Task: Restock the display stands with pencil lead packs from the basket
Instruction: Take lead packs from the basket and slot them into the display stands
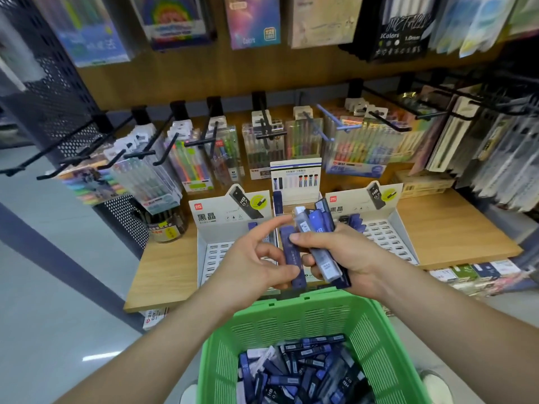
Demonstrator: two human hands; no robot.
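Head view, one frame.

- Shelf (455, 228): wooden board, across the middle of the scene. Pen packs (192, 161) hang on hooks along its far side. A jar (167, 225) stands at its left end.
- Basket (306, 319): green, slatted, nearest the person and below the shelf's front edge. Loose lead packs (294, 371) lie heaped in its bottom, mostly dark blue, some marked HB 0.7.
- Stands: three on the shelf.
  - Left stand (215, 211) and right stand (364, 202) are white with slotted trays; most slots seen are unfilled. A few blue packs sit at the far edge of each tray.
  - Middle stand (294, 176) is between them and further back, largely hidden by the hands.
- Right hand (347, 258): over the gap between basket and shelf. Its grip is closed round a fanned bundle (318, 228) of blue and clear packs, thumb laid across the front.
- Left hand (253, 263): just beside the right. Thumb rests on the lower part of the leftmost pack (293, 258) of the bundle, index stretched toward its top, other fingers curled. Cannot tell whether this grip has closed on the pack.
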